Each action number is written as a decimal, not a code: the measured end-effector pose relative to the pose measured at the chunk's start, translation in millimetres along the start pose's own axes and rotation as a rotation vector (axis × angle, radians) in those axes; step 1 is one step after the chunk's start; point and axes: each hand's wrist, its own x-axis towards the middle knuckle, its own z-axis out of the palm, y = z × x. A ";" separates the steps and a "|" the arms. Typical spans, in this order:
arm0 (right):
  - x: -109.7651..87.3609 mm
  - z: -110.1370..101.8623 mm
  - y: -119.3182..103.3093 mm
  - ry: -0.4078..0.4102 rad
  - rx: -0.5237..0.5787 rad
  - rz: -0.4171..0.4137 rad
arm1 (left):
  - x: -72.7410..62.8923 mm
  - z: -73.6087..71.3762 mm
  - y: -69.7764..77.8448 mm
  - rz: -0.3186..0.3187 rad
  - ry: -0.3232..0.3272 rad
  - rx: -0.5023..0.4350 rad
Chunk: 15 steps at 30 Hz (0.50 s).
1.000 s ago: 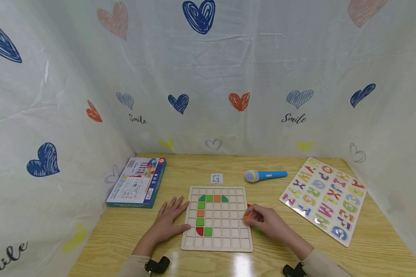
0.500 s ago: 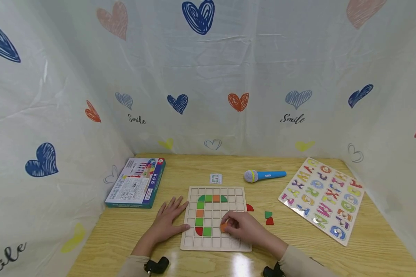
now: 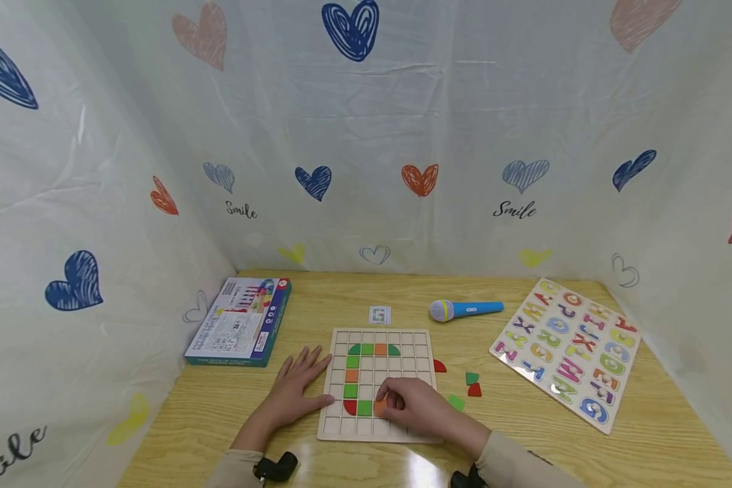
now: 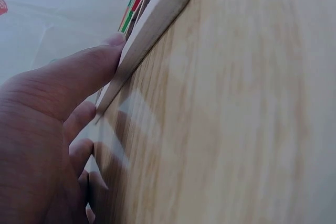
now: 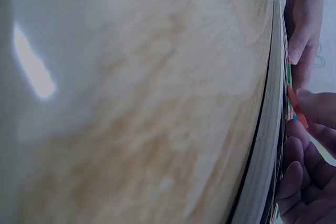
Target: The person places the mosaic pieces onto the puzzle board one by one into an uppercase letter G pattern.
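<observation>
My right hand (image 3: 411,405) pinches an orange square tile (image 3: 380,408) at the wooden grid board (image 3: 402,430), beside a green square tile (image 3: 364,408) in the lower row. In the right wrist view the orange tile (image 5: 297,107) stands tilted between thumb and fingertips. My left hand (image 3: 297,392) lies with spread fingers at the board's left edge; in the left wrist view its thumb (image 4: 89,72) touches the board's side (image 4: 152,32). Green, orange and red pieces form a C-like line on the board, with a quarter-round green tile (image 3: 394,350) at its upper right end.
Right of the board lie a red quarter-round piece (image 3: 440,366), a green piece (image 3: 472,377), a red piece (image 3: 474,390) and a green square (image 3: 457,402). Behind it are a small printed card (image 3: 380,314) and a toy microphone (image 3: 467,309). A box (image 3: 239,322) and an alphabet board (image 3: 567,352) flank it.
My right hand has carried the orange tile leftward from the board's right edge to the lower row, beside the green square. The left hand has stayed in place.
</observation>
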 end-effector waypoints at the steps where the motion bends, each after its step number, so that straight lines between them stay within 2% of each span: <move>1: -0.2 0.0 0.1 -0.002 -0.011 -0.005 | -0.1 -0.1 0.1 0.001 -0.002 0.001; 8: 0.3 0.8 0.6 -0.011 -0.082 -0.008 | 0.0 0.1 -0.9 0.003 -0.006 0.002; 15: -1.3 -0.3 -0.8 -0.008 -0.060 -0.004 | 0.8 1.0 -2.0 -0.001 -0.002 0.001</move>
